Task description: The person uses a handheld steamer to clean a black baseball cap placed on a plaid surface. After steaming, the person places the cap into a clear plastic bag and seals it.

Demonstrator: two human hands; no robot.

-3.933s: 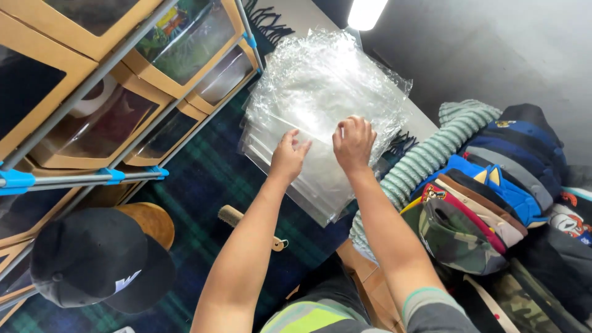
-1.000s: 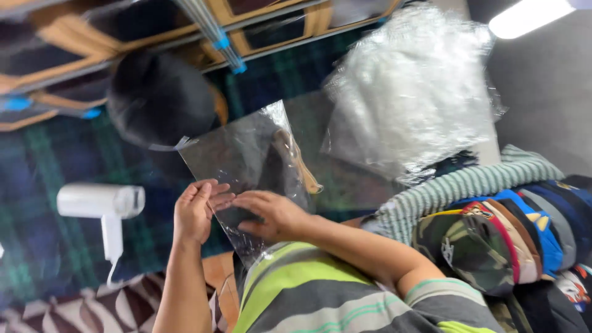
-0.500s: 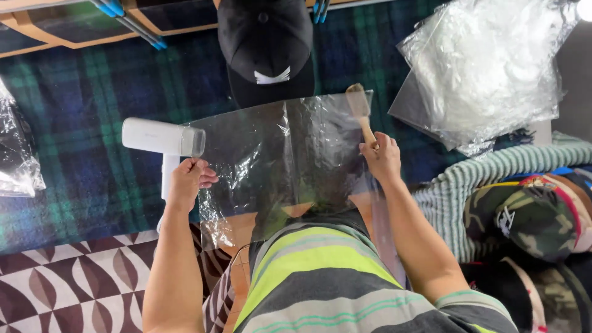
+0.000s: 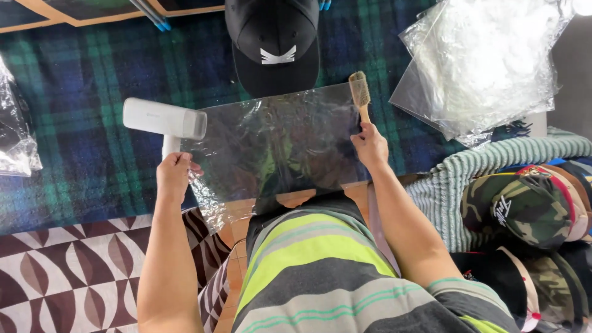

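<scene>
Two hands stretch one clear crinkled plastic bag (image 4: 277, 148) — left hand (image 4: 174, 176) and right hand (image 4: 370, 145) pinching opposite edges; it looks featherlight, limp, slippery — best gripped at corners.

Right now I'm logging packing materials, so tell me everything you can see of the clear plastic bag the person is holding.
The clear plastic bag is a thin, glossy, transparent rectangular sheet, crinkled and reflecting light, and looks empty. It is held spread out flat above the plaid blanket. The left hand pinches its left edge, the right hand its right edge. Its lower left corner hangs wrinkled. Through it the person's lap shows dimly.
</scene>
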